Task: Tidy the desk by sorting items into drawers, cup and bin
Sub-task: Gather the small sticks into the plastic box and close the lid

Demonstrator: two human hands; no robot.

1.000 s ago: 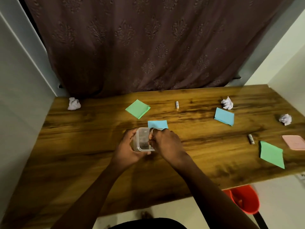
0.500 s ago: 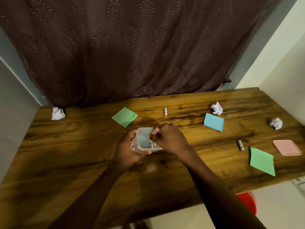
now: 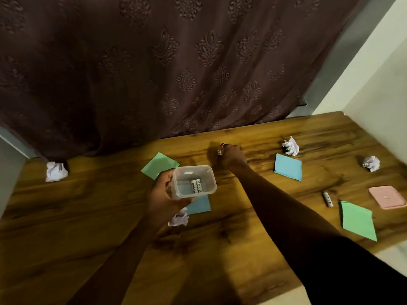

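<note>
Batteries (image 3: 196,187), two of them, lie in the clear tub (image 3: 207,172), which the left hand (image 3: 163,194) grips by its side over a blue note (image 3: 199,205). The right hand (image 3: 231,154), at the tub's rim a moment ago, has reached to the back of the counter (image 3: 88,216) and pinches a third battery (image 3: 219,153). Battery sorting looks about half done: a fourth battery (image 3: 327,199) lies near the pink lid (image 3: 386,197), well apart from the tub.

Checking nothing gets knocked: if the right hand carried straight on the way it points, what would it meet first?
Likely the brown curtain behind the desk; the right hand, pinching a battery, has only bare wood ahead. Depth is unclear.
</note>
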